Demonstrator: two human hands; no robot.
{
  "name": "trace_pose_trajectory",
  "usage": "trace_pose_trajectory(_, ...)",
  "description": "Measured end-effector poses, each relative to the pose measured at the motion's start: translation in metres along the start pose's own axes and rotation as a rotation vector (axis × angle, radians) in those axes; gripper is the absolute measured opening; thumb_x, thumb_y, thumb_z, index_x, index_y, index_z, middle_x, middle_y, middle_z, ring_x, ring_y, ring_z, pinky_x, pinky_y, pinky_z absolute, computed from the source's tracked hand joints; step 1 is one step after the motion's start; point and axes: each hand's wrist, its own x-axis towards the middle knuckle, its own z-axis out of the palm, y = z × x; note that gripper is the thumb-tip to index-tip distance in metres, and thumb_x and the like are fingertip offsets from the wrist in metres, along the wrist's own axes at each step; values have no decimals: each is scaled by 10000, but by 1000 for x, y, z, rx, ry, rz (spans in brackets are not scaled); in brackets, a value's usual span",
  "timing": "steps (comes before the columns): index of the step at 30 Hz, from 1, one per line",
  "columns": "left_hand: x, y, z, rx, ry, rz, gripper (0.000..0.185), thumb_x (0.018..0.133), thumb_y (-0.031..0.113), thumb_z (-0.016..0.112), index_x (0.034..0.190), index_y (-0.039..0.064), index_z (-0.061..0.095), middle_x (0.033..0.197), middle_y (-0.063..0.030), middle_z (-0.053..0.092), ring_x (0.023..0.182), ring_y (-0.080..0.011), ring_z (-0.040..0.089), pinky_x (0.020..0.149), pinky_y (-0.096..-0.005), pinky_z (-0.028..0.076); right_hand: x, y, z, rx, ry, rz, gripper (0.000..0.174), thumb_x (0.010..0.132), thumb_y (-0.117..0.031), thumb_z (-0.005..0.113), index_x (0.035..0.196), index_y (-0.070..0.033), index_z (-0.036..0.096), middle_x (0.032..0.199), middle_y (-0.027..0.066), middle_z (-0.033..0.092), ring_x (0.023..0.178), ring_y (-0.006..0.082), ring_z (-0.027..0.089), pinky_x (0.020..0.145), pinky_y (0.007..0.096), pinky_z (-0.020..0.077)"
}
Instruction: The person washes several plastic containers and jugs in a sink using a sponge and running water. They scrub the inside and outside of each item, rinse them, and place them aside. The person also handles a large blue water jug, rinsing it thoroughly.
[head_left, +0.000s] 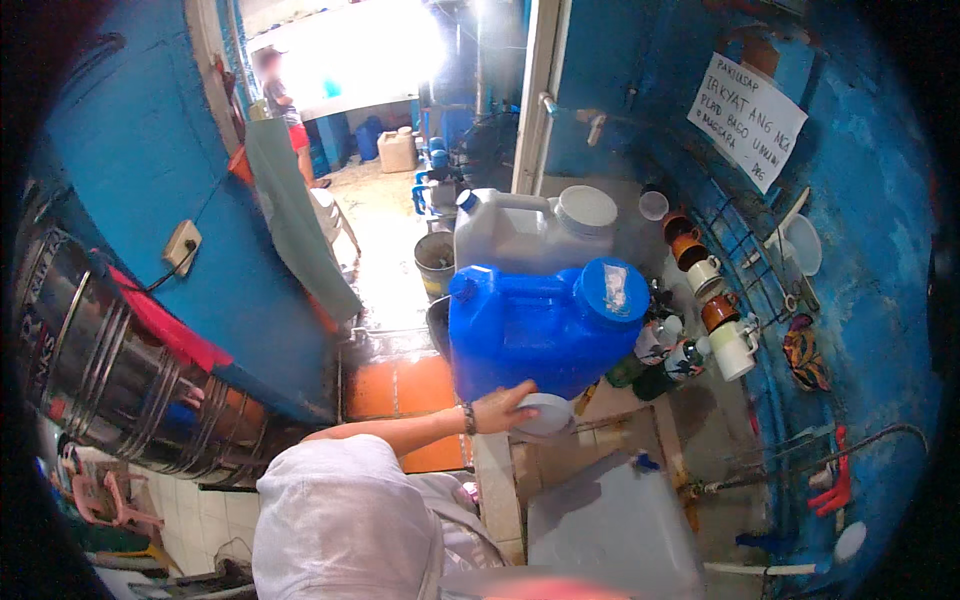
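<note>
My left hand (506, 409), with a dark bracelet on its wrist, reaches in from the left and grips a round whitish lid-like piece (547, 414) by its rim. Just beyond it stands a large blue plastic jerrycan (517, 337) with a wide blue screw cap (611, 289). Behind that is a translucent whitish jerrycan (510, 236) with a round white cap (587, 208). A grey plastic container (611, 517) with a small dark blue cap is nearest to me, below the hand. My right hand is out of view. A blurred pink shape covers part of the bottom edge.
Mugs (720, 311) line the right wall, above bottles (671, 367). A hose (817, 454) runs along that wall. A bucket (435, 262) stands by the doorway; a person (281, 97) is beyond it. A ribbed shiny metal cylinder (142, 360) is at left.
</note>
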Motion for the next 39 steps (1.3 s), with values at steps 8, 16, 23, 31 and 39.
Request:
trace_pose_trajectory(8,-64,-61,-6,73,391,-99,429,864,340,544,1134,33,412,962,-254,581,897,-406,577,726,-460,459,6,1,3,132,-10,14,537,747,-133,578,1246,-43,402,1139,132,508,1022,271,481,885,371,358)
trace_pose_trajectory(16,-100,-49,-10,146,382,-243,385,857,307,559,1108,50,420,952,-224,578,924,-367,563,762,-443,434,-1,13,9,291,-17,56,478,776,-182,577,1209,-43,427,1070,102,532,950,232,503,834,359,380)
trace_pose_trajectory(23,-129,-48,-13,253,449,-220,351,842,284,572,1081,54,459,981,-184,561,924,-328,546,807,-403,418,-21,12,15,562,-1,223,434,802,-225,575,1175,-44,448,1010,75,552,888,198,521,789,350,400)
trace_pose_trajectory(31,-133,-59,-16,250,617,-190,366,841,334,556,1081,76,460,908,-217,600,834,-366,601,704,-450,461,-81,16,31,1152,101,479,396,831,-273,574,1138,-44,473,941,45,576,816,159,543,737,339,423)
trace_pose_trajectory(39,-110,23,-54,304,666,-119,374,842,269,575,1141,58,499,847,-210,628,781,-363,628,660,-418,485,-80,46,-26,1476,62,593,400,784,-151,593,1150,-75,454,651,12,475,475,90,428,437,236,365)
